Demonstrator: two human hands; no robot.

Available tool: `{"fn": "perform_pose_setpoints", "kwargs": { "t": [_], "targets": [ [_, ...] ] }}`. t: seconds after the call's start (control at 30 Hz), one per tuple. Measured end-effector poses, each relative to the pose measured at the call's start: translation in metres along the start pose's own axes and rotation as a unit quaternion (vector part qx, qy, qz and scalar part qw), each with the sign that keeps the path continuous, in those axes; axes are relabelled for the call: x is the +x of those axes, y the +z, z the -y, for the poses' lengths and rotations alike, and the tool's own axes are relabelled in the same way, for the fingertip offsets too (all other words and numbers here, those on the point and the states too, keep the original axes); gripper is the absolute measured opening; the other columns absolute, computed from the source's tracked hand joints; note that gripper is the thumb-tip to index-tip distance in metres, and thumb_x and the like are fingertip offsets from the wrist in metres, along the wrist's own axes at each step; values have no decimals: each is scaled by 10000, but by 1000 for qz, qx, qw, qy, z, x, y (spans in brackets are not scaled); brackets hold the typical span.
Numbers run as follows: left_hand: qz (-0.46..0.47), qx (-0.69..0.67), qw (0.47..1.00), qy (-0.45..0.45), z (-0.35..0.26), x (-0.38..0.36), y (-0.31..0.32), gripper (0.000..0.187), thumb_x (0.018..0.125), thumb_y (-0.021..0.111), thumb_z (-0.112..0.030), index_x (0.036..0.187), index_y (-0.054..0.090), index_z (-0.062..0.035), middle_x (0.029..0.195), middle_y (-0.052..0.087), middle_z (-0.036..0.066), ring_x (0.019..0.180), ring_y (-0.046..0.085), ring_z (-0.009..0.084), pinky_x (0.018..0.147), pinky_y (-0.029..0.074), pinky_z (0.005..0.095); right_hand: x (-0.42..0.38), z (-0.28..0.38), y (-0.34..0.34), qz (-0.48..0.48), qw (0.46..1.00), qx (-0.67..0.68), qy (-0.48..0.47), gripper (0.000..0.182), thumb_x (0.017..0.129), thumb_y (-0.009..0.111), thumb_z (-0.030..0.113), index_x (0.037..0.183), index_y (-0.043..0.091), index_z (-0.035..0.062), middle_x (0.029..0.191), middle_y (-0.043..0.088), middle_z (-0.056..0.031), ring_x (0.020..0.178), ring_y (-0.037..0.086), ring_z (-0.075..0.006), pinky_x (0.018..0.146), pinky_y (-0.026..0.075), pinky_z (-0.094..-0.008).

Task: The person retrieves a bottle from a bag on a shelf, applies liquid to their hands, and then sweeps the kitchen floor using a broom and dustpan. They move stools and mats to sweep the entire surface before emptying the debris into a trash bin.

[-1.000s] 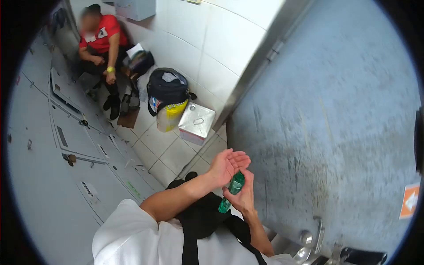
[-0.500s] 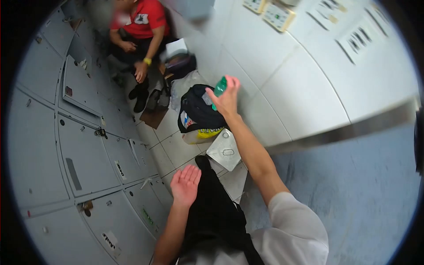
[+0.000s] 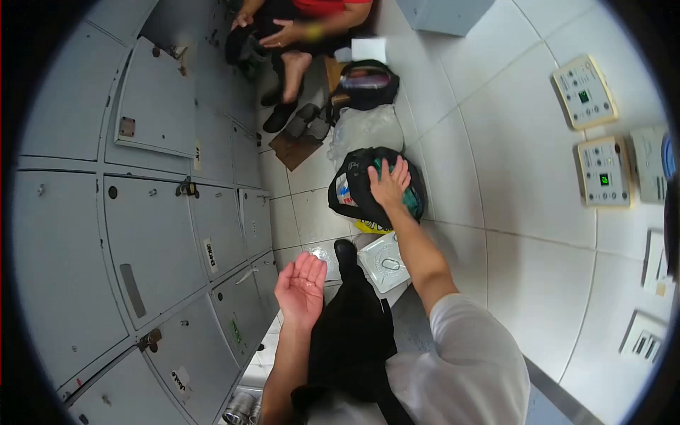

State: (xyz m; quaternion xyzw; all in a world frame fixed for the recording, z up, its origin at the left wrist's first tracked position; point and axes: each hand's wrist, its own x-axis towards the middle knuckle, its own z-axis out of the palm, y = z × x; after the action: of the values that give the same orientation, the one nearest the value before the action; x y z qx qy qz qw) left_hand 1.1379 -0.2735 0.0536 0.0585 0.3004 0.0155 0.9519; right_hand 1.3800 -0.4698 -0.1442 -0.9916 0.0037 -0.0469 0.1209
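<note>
My right hand (image 3: pixel 388 185) lies over the top of a black bag (image 3: pixel 365 185), its fingers spread. Under and beside it shows green plastic, the green bottle (image 3: pixel 411 199), partly hidden by the hand and in the bag's opening. My left hand (image 3: pixel 301 289) is held palm up with fingers stretched out, away from the bag. A tiny pale spot shows in its palm, too small to name.
Grey lockers (image 3: pixel 152 244) line the left, one door (image 3: pixel 154 99) ajar. A white tiled wall with control panels (image 3: pixel 603 173) stands right. A metal lid (image 3: pixel 384 263), a clear plastic bag (image 3: pixel 365 131) and another black bag (image 3: pixel 367 85) are on the floor. A person (image 3: pixel 312 21) sits beyond.
My right hand has lowered the green bottle into the black bag and its fingers have spread. The left hand stays palm up. The view has turned, showing more wall panels on the right.
</note>
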Motion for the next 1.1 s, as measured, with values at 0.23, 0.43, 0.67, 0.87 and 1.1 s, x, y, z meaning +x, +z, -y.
{"fn": "perform_pose_setpoints", "kwargs": {
  "t": [0.23,0.43,0.67,0.87,1.1],
  "targets": [
    [12,468,844,261,6,56,75,460,1008,397,-270,1366,458,12,1431,475,145,1347,414,255,1135,278,351,-113,169,-178,437,410,791,124,662,1035,316,466,1519,193,33,1551,264,-147,1442,236,-247,1169,196,-351],
    [57,469,857,204,-30,94,62,597,1023,382,-364,1522,242,-67,1558,291,90,1430,275,242,1177,139,350,-135,208,-156,261,694,670,28,732,1014,275,539,1528,128,39,1566,215,-158,1453,190,-275,1170,168,-412],
    [-41,372,920,111,-15,100,4,629,1016,386,-417,1492,272,-21,1522,347,101,1354,385,255,1108,313,401,-106,219,-199,336,663,648,166,564,1027,279,440,1408,318,25,1440,356,-150,1363,309,-296,1139,221,-421],
    [-109,789,603,47,-128,213,-61,432,876,515,-234,1201,574,45,1285,552,277,1194,534,402,961,451,462,-247,293,-339,290,618,579,-446,303,994,426,233,1016,643,23,1102,602,-130,1128,529,-308,1070,336,-431],
    [131,970,19,202,-160,96,133,394,863,528,-176,1247,564,-92,1265,575,191,1120,590,357,927,482,464,-125,341,-237,-66,700,374,-605,214,703,619,155,891,677,73,932,659,-130,866,610,-326,795,461,-440]
  ]
}}
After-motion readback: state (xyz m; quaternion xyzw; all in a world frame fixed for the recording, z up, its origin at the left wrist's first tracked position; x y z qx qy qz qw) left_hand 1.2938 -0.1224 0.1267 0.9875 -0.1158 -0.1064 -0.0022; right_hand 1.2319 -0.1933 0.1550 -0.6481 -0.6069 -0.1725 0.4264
